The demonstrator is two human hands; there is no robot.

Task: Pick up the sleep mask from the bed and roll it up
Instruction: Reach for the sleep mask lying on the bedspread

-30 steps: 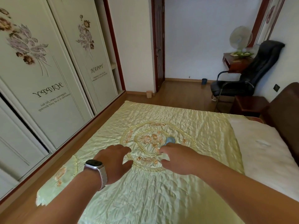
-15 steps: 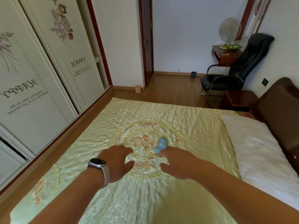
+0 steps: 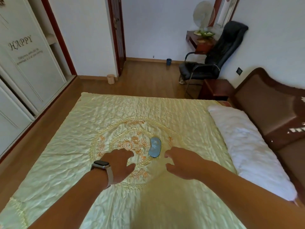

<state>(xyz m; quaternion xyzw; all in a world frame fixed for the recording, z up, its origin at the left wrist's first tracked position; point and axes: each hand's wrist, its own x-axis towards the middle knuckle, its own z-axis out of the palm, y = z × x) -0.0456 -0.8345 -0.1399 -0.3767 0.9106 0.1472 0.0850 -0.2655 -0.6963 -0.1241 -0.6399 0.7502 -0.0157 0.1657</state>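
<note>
Sleep mask (image 3: 155,147) flat on bed (image 3: 102,116), untouched; left hand (image 3: 119,164) and right hand (image 3: 181,162) flanking it, fingers spread, empty, seemingly poised for pickup.

One head-worn camera looks forward and down across the bed (image 3: 115,113) (from its near edge). The bed fills the lower frame, close.
</note>
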